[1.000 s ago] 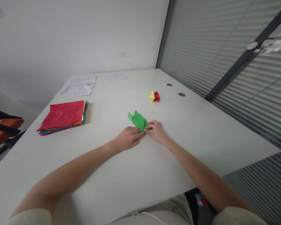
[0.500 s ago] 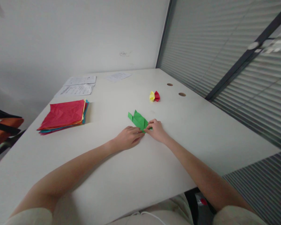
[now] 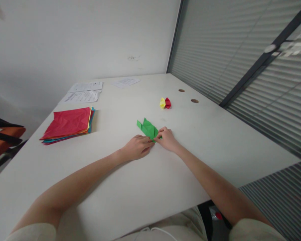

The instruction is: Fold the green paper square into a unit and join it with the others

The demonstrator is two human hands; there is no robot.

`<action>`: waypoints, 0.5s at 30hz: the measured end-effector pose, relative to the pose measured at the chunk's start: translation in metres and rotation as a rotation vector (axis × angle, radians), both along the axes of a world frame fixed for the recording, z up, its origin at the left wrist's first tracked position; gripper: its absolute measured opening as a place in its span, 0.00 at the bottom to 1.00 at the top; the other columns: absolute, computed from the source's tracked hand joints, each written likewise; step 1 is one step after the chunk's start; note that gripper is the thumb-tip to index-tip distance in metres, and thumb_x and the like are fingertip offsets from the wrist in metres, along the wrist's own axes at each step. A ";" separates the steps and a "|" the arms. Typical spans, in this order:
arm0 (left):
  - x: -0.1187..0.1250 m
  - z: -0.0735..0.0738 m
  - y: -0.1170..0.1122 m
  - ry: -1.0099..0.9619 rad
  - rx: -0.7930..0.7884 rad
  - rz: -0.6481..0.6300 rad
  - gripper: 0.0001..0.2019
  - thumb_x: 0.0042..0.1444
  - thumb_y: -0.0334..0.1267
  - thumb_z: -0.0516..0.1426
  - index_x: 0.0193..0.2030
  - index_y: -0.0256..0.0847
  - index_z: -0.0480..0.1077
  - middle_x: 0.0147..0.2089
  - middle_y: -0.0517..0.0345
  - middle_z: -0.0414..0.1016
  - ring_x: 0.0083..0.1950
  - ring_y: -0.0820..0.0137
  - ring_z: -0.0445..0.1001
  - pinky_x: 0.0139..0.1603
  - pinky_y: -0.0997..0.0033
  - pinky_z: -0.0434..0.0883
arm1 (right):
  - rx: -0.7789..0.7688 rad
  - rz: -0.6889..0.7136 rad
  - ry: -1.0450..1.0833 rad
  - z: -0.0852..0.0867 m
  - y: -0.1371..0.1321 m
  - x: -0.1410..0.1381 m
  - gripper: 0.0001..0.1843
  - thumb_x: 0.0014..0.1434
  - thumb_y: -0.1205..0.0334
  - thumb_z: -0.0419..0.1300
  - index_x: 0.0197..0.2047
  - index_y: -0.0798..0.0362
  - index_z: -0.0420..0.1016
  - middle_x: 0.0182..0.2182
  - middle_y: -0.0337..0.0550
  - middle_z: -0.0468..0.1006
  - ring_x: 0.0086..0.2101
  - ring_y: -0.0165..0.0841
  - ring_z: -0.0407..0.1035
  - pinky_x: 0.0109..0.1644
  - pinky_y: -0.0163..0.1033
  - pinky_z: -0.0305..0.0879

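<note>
A folded piece of green paper [image 3: 148, 128] lies on the white table in front of me, with two pointed flaps at its far left end. My left hand [image 3: 138, 147] rests on the table, its fingertips pressing on the paper's near edge. From the other side my right hand [image 3: 167, 138] pinches the paper's near right corner between thumb and fingers. The fingertips of both hands almost meet there and cover that corner. Beyond them sits a small folded paper piece [image 3: 165, 103], yellow on one half and red on the other.
On the left lies a stack of coloured paper sheets [image 3: 68, 123], red on top. Printed sheets [image 3: 82, 96] lie behind it, and another paper [image 3: 126, 82] near the wall. Two round holes pierce the table [image 3: 120, 201] at right, beside window blinds [image 3: 230, 53]. An orange chair [image 3: 6, 139] stands far left.
Almost nothing differs. Both hands keep their places on the green paper, and the whole view has shifted very slightly.
</note>
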State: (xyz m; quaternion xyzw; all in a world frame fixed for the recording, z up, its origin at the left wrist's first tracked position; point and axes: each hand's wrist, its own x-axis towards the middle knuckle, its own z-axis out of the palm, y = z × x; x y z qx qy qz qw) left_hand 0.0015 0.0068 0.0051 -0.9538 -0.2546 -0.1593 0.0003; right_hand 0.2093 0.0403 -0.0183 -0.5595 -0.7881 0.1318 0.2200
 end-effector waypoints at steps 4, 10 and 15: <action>0.001 0.002 0.000 0.021 -0.010 0.001 0.16 0.63 0.35 0.47 0.54 0.40 0.68 0.45 0.49 0.74 0.45 0.66 0.74 0.50 0.63 0.69 | 0.013 -0.002 -0.015 -0.002 0.000 0.000 0.06 0.54 0.60 0.66 0.27 0.52 0.80 0.37 0.48 0.71 0.44 0.39 0.66 0.53 0.47 0.58; 0.002 0.003 -0.001 0.009 -0.029 0.004 0.16 0.62 0.34 0.49 0.54 0.40 0.69 0.45 0.50 0.74 0.48 0.65 0.73 0.52 0.63 0.68 | 0.016 -0.009 0.014 0.001 -0.002 0.000 0.07 0.54 0.61 0.65 0.25 0.52 0.79 0.34 0.46 0.74 0.41 0.38 0.68 0.51 0.47 0.59; 0.002 0.002 -0.001 -0.003 -0.033 0.005 0.15 0.62 0.34 0.49 0.54 0.40 0.69 0.47 0.49 0.74 0.49 0.65 0.73 0.52 0.62 0.68 | -0.018 0.002 0.085 0.010 -0.006 0.004 0.07 0.53 0.63 0.66 0.24 0.52 0.78 0.32 0.44 0.75 0.41 0.37 0.69 0.52 0.47 0.59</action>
